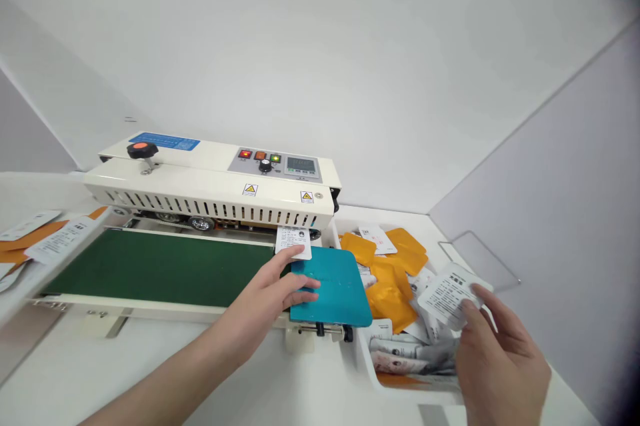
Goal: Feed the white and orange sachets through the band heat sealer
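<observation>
My left hand (273,296) reaches over the belt's right end, its index fingertip on a white printed packet (294,246). That packet's far edge is at the slot of the cream sealing machine (210,186). The other fingers are spread over the teal plate (335,286). My right hand (500,353) pinches another white printed packet (453,294) between thumb and fingers, above the right side of a white bin (370,366). Orange packets (390,293) and white and silver ones lie in that bin.
The green conveyor belt (165,266) runs left from the teal plate. At the far left, white and orange packets (60,239) lie in a second container. A wire stand (470,236) is behind my right hand. White walls enclose the table.
</observation>
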Demonstrator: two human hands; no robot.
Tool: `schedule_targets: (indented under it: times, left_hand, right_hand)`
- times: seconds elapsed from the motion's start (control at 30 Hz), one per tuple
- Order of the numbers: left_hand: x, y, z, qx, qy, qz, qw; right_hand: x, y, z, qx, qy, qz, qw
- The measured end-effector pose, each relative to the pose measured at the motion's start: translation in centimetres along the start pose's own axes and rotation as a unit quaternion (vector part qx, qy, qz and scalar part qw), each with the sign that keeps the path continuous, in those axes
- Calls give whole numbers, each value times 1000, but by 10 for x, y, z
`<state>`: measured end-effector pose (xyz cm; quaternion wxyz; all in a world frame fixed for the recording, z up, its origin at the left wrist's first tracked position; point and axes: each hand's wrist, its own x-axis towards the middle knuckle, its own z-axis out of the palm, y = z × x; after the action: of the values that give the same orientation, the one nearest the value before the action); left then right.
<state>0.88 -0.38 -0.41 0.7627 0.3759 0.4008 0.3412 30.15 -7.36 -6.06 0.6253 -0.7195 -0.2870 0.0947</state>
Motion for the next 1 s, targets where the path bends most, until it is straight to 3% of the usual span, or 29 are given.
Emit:
schedule_targets:
  times: [0.1, 0.3, 0.57, 0.73, 0.87, 1.0]
  left_hand:
    - [0, -1, 1, -11, -2, 15, 1000]
    - [6, -1, 5, -19, -24, 24, 999]
    - [12, 1, 10, -30, -26, 10, 999]
    - [17, 0, 15, 73, -85, -7, 994]
    - [25, -2, 24, 141, -139, 75, 977]
    - [26, -5, 26, 211, -159, 89, 960]
  right_hand:
    - [1, -2, 0, 15, 2, 24, 1000]
    - [-7, -17, 10, 19, -91, 36, 995]
    - [-24, -41, 31, 40, -171, 28, 984]
    - [-36, -48, 42, 27, -216, 31, 976]
    - [-44, -50, 48, 90, -301, 63, 947]
    - [-43, -50, 49, 102, -307, 75, 943]
